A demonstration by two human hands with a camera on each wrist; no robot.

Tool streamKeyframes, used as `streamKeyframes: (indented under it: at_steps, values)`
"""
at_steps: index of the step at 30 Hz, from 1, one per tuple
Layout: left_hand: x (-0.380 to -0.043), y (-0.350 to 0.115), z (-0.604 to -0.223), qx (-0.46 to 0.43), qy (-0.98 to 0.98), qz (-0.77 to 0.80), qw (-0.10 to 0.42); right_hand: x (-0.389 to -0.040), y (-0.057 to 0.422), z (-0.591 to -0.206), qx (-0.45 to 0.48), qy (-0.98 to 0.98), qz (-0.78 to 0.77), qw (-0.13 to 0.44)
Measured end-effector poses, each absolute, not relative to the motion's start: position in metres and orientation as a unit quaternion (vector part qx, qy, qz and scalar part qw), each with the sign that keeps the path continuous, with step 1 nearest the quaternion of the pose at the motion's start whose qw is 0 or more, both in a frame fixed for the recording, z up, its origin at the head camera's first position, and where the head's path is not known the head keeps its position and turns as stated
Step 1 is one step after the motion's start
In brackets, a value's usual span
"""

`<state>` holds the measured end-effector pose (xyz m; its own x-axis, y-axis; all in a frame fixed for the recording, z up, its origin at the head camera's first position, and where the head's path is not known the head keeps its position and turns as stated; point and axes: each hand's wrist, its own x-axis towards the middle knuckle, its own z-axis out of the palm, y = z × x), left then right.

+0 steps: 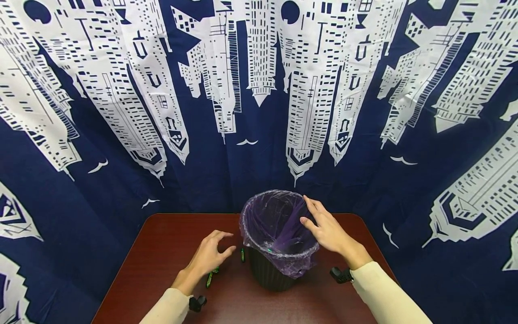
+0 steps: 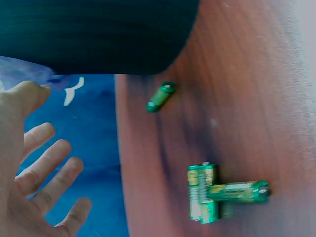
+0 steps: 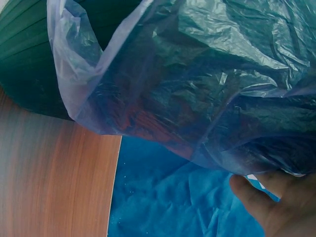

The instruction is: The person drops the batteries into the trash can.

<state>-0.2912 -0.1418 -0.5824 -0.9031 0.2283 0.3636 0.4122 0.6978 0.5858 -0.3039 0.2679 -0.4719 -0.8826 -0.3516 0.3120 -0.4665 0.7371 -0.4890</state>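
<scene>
A dark ribbed trash bin [image 1: 269,272] stands on the table, lined with a purple plastic bag [image 1: 297,265] folded over its rim. My right hand [image 1: 329,229] is at the bin's right rim, fingers extended along the bag's edge and thumb over the opening. To the left of the bin, my left hand [image 1: 208,254] hovers above the table, fingers loosely bent and holding nothing. One green battery [image 2: 161,97] lies close to the bin's base. Farther off, a green battery [image 2: 239,191] lies crosswise against a side-by-side pair of batteries [image 2: 201,192].
The reddish-brown wooden table [image 1: 170,234] has rounded far corners. Directly behind it hangs a navy curtain [image 1: 259,166] printed with white buildings and birds. Black wrist cameras [image 1: 341,275] sit at both cuffs.
</scene>
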Motion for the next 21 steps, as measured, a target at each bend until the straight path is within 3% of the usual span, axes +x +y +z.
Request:
streamKeyframes:
  at_steps: [14, 21]
  values:
    - [-0.295, -0.127, -0.622, -0.162, -0.932, -0.317, 0.063, -0.303, 0.268, -0.469, 0.223, -0.927, 0.283, 0.098]
    - [-0.3, -0.115, -0.637, -0.168, -0.94, -0.292, 0.054, -0.303, 0.268, -0.471, 0.223, -0.927, 0.285, 0.099]
